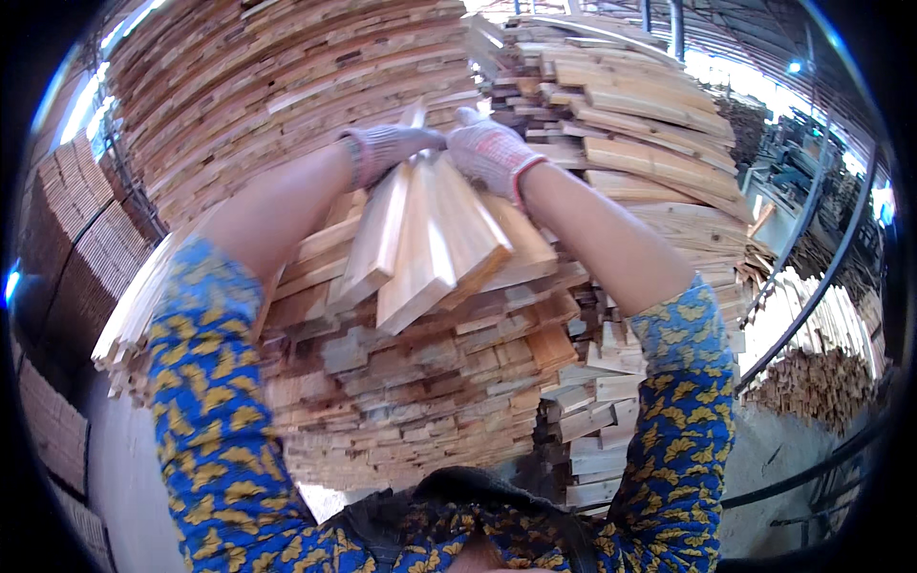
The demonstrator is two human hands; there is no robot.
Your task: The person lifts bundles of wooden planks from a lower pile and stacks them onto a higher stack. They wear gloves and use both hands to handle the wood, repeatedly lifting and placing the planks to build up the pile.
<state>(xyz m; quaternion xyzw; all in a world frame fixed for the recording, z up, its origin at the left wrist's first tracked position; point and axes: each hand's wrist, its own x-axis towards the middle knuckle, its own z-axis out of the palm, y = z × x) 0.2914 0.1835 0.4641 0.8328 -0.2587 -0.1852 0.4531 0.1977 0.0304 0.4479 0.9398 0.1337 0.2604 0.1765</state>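
Note:
Several pale wooden boards (417, 272) lie on top of the stack in front of me, their near ends fanned out toward me. My left hand (390, 153), in a whitish knit work glove, is closed over the far part of these boards from the left. Close beside it, my right hand (491, 156), in a glove with a red cuff edge, grips them from the right. The fingertips of both hands are partly hidden behind the boards and gloves. A wider board (521, 250) sits under the right side of the fan.
Beneath the boards is a tall stack of lumber (411, 406). A higher wall of stacked boards (287, 86) rises behind, with another stack (650, 124) at the right. A bundle of thin strips (807, 334) stands far right, near curved dark bars (812, 286). Brown stacks (81, 210) stand left.

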